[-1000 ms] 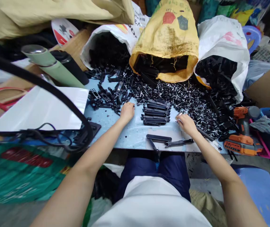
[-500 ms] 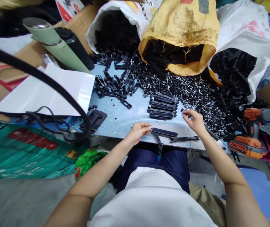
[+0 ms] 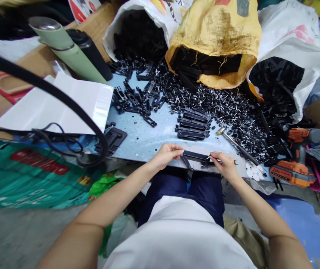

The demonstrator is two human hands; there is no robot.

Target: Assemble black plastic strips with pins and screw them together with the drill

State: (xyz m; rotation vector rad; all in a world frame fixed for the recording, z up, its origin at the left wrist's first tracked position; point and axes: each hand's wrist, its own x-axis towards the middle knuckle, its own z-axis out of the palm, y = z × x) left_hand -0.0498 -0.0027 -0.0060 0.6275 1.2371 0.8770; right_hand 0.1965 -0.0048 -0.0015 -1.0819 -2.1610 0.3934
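Observation:
A black plastic bar assembly lies at the near edge of the light blue table. My left hand pinches its left end. My right hand is closed on its right end, where a thin black arm sticks out. Just beyond them sits a neat stack of black bars. A small hammer lies to the right of the stack, untouched.
Three open sacks of black parts stand at the back: white, yellow, white. Loose black parts spill over the table. An orange drill lies right; a white sheet, bottles and cables sit left.
My left hand came back from the loose parts to the bar's left end. My right hand let go of the hammer and dropped onto the bar's right end.

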